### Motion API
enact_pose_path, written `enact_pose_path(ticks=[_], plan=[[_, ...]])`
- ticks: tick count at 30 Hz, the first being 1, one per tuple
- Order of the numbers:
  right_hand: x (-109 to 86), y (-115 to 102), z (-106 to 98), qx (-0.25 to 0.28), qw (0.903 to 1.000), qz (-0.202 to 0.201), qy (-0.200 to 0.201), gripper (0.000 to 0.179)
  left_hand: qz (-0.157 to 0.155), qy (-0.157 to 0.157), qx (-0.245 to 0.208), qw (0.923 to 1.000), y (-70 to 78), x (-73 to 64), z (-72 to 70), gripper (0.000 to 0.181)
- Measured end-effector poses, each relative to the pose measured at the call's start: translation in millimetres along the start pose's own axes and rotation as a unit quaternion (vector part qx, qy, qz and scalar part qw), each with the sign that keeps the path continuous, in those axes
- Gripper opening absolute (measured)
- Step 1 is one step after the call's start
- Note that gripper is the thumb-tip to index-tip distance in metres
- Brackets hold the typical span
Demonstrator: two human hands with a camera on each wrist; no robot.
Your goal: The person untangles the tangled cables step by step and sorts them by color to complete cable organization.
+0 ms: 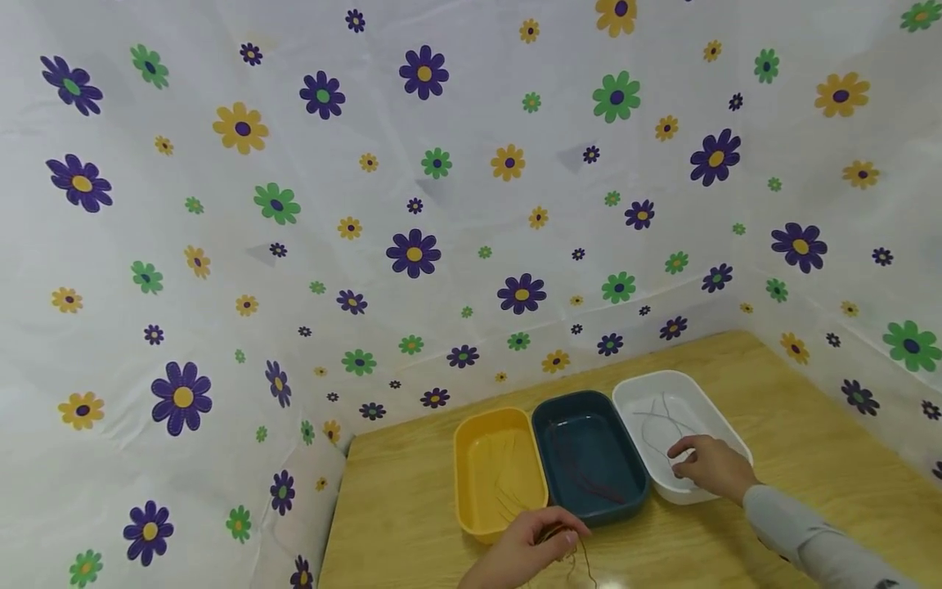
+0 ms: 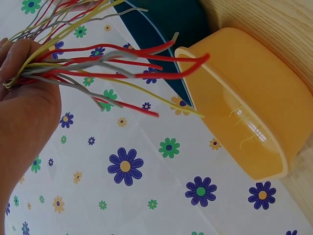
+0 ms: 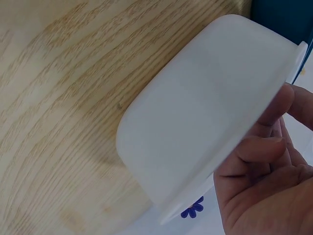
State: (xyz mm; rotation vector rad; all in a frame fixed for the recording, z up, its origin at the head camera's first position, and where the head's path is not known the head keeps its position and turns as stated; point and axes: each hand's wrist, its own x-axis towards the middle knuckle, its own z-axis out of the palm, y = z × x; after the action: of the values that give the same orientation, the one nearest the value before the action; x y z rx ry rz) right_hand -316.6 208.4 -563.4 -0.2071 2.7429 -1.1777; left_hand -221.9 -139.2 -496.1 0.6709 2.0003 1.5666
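Note:
My left hand (image 1: pixel 526 544) grips a bundle of thin wires (image 2: pixel 98 61), red, grey and yellow, whose loose ends fan out past the fingers. It is just in front of the yellow tray (image 1: pixel 463 491), where a few yellow wires (image 2: pixel 249 128) lie. Over the near part of the white tray (image 1: pixel 724 438), my right hand (image 1: pixel 714 468) has loosely bent fingers, with a gap between thumb and forefinger. Nothing shows in its grasp. Grey wires (image 1: pixel 665 417) lie in that tray, one reaching close to the fingertips. The right wrist view hides the tray's inside behind its wall (image 3: pixel 195 107).
Between the other two trays stands a dark blue tray (image 1: pixel 596 446) with dark reddish wires (image 1: pixel 589 483) in it. All three stand side by side on a wooden table (image 1: pixel 397 499). A white flower-printed sheet (image 1: pixel 471 204) surrounds the table's back and sides.

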Motion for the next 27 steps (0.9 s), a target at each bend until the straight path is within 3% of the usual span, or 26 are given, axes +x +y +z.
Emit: enact_pose_path(ticks=[6,11,15,21,27], plan=[[-1.1,-5.6,2.6,-0.036,0.9993,-0.011,-0.002,0.018,0.033,-0.024,-0.006,0.9992,-8.3,-1.5,1.6,0.032],[-6.4,-15.6,2.3,-0.061,0.9980,-0.017,0.002,0.018,0.069,-0.023,0.007,0.9973,-11.6,-2.0,-2.0,0.031],[-14.0,-28.7,2.4,-0.062,0.9972,-0.041,0.003,0.017,0.063,-0.015,0.007,0.9979,-9.7,-2.4,-5.4,0.031],[-28.6,-55.1,5.8,-0.021,0.9924,-0.115,-0.037,0.017,0.035,0.000,0.023,0.9991,-3.8,0.9,-7.6,0.029],[-54.0,-97.6,16.3,0.046,0.9679,-0.228,-0.096,0.014,0.028,0.010,-0.034,0.9990,-6.9,-3.0,-4.2,0.057]])
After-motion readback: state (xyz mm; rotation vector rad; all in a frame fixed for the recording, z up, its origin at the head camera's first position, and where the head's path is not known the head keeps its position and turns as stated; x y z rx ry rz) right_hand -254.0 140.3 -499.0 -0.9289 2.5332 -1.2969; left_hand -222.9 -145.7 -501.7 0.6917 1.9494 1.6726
